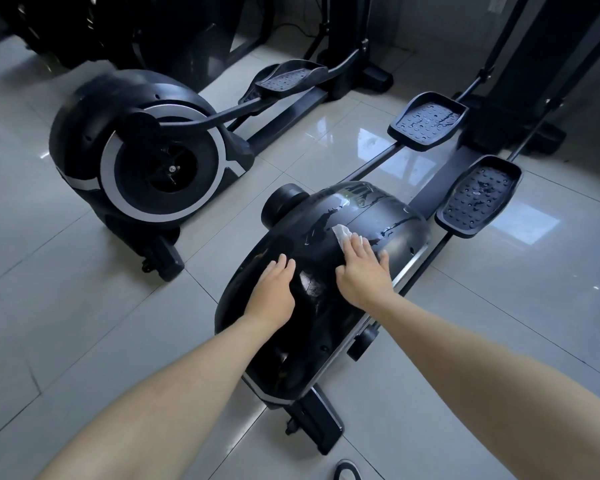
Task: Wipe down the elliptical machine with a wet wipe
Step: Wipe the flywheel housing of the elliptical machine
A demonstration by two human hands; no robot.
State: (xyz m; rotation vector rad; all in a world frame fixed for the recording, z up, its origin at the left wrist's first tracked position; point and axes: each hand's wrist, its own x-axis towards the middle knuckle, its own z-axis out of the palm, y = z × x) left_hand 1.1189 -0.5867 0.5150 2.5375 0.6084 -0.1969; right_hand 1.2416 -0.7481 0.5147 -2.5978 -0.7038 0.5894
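Observation:
The elliptical machine's glossy black flywheel housing (378, 216) lies right below me, with wet streaks on its top. My right hand (362, 271) lies flat on the housing, fingers straight, pressing a white wet wipe (343, 234) that shows beyond my fingertips. My left hand (274, 291) rests flat on the left side of the same housing, holding nothing. Two black studded pedals (426, 121) (478, 200) sit beyond the housing on their rails.
A second elliptical (146, 161) with a silver-ringed flywheel stands to the left, its pedal (288, 79) further back. Dark machine frames (534, 64) rise at the back right. Glossy grey floor tiles (84, 323) surround the machines. A dark shoe tip (347, 471) shows at the bottom edge.

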